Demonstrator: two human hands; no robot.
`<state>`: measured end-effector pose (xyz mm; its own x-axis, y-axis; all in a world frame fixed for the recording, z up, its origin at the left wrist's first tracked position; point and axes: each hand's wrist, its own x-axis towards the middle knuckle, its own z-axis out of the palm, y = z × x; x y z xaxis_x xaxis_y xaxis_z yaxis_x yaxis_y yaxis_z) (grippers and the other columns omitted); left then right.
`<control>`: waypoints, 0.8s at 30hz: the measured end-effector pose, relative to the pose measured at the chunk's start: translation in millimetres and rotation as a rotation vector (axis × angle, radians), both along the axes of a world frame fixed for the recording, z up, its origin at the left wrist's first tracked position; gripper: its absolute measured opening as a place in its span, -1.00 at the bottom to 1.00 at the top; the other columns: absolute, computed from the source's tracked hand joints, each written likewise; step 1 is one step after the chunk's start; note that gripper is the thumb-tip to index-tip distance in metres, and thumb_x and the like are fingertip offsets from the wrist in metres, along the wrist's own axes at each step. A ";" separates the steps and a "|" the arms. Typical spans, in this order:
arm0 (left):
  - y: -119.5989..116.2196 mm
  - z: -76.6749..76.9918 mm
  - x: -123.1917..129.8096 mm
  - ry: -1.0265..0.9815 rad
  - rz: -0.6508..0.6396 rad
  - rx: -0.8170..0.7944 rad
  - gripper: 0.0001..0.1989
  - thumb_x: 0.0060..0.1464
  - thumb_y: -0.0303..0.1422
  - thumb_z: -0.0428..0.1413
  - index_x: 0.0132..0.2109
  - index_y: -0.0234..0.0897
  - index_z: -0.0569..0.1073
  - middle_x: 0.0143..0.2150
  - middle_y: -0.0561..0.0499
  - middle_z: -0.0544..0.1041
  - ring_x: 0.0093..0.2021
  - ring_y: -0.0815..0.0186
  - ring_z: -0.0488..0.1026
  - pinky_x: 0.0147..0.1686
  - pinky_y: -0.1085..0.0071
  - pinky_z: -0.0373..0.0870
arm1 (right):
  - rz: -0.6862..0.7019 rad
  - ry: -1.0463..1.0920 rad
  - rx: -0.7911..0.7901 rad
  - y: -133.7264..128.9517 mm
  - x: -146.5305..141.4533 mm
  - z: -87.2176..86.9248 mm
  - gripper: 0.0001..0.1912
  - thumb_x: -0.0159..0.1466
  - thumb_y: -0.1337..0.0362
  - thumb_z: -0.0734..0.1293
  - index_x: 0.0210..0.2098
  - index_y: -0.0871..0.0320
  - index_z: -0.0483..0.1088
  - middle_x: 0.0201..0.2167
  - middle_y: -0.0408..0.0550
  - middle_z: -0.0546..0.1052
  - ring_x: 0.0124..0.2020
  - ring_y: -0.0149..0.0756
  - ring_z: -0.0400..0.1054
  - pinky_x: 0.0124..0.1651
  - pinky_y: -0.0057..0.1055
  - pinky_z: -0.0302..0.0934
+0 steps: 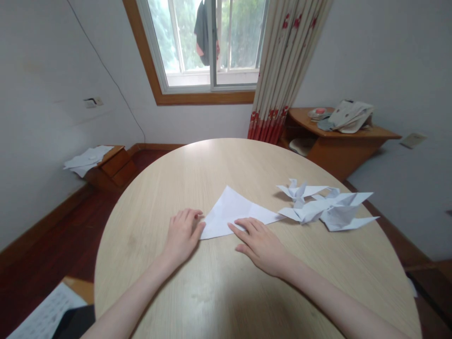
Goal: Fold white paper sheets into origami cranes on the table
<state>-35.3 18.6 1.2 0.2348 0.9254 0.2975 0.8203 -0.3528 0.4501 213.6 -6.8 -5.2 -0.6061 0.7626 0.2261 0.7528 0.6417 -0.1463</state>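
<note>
A white sheet of paper (231,207), folded into a triangle, lies flat on the round wooden table (158,183), its peak pointing away from me. At its left corner is my left hand (182,234), fingers curled and thumb against the paper, gripping that corner. My right hand (259,242) rests along the near edge, fingers stretched out with the tips on the paper. Several folded white paper birds (326,205) stand clustered to the right, close to the triangle's right corner.
Beyond the table are a window (212,44) and a patterned curtain (278,70). A wooden corner stand (353,136) with a cloth bag (351,116) is at the back right. Papers (88,157) lie on a low cabinet at left.
</note>
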 end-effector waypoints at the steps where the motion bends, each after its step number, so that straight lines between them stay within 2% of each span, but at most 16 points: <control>1: 0.8 1.0 -1.0 -0.034 0.019 -0.036 -0.82 0.18 -0.26 -0.01 -0.19 -0.26 0.40 -0.23 -0.05 0.49 -0.17 0.14 0.39 -0.17 0.25 0.20 | -0.011 0.001 0.007 1.1 1.3 -0.5 -0.52 0.32 0.20 0.29 0.20 0.19 0.27 0.10 0.15 0.42 0.10 -0.03 0.28 0.14 -0.03 0.22; 5: 1.7 5.0 -3.3 -0.172 0.033 -0.232 -0.68 0.17 -0.13 -0.05 -0.39 -0.25 0.38 -0.42 0.01 0.44 -0.37 0.23 0.35 -0.32 0.34 0.18 | -0.016 0.015 0.039 3.4 3.0 -4.1 -0.55 0.34 0.19 0.26 0.19 0.19 0.28 0.11 0.15 0.42 0.12 -0.04 0.27 0.15 0.00 0.22; 9: 1.9 5.2 -3.5 -0.270 0.017 -0.404 -0.61 0.04 -0.01 0.03 -0.45 -0.26 0.39 -0.50 0.07 0.35 -0.45 0.30 0.27 -0.42 0.41 0.11 | -0.015 0.046 0.055 3.6 2.1 -8.0 -0.58 0.37 0.23 0.21 0.18 0.22 0.30 0.15 0.15 0.40 0.18 -0.03 0.24 0.21 0.05 0.16; 16: 3.8 2.8 -9.0 -0.280 0.002 -0.528 -0.58 -0.04 0.04 0.09 -0.49 -0.27 0.34 -0.55 0.12 0.26 -0.49 0.36 0.21 -0.48 0.46 0.06 | -0.048 0.099 -0.039 1.7 -1.0 -7.3 -0.56 0.40 0.31 0.07 0.20 0.27 0.28 0.21 0.16 0.35 0.21 -0.08 0.25 0.19 -0.03 0.24; 20: 4.9 7.7 -14.6 -0.238 0.016 -0.561 -0.57 -0.07 0.05 0.11 -0.49 -0.27 0.38 -0.56 0.11 0.33 -0.47 0.32 0.28 -0.43 0.45 0.14 | -0.062 0.105 -0.038 0.9 -1.9 -6.0 -0.56 0.40 0.30 0.06 0.20 0.28 0.29 0.20 0.17 0.36 0.21 -0.08 0.26 0.19 -0.02 0.24; 24: 3.9 13.2 -13.8 -0.133 0.008 -0.553 -0.63 -0.01 -0.04 0.11 -0.49 -0.27 0.41 -0.53 0.10 0.39 -0.41 0.28 0.34 -0.18 0.30 0.20 | -0.066 0.103 -0.026 0.5 -2.1 -8.0 -0.57 0.40 0.32 0.07 0.18 0.30 0.30 0.19 0.17 0.37 0.21 -0.09 0.25 0.21 -0.07 0.22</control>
<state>-49.0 22.5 14.4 0.2207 0.9534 -0.2055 0.7454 -0.0290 0.6660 211.4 -6.3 -13.2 -0.5288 0.8065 0.2644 0.7737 0.5862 -0.2405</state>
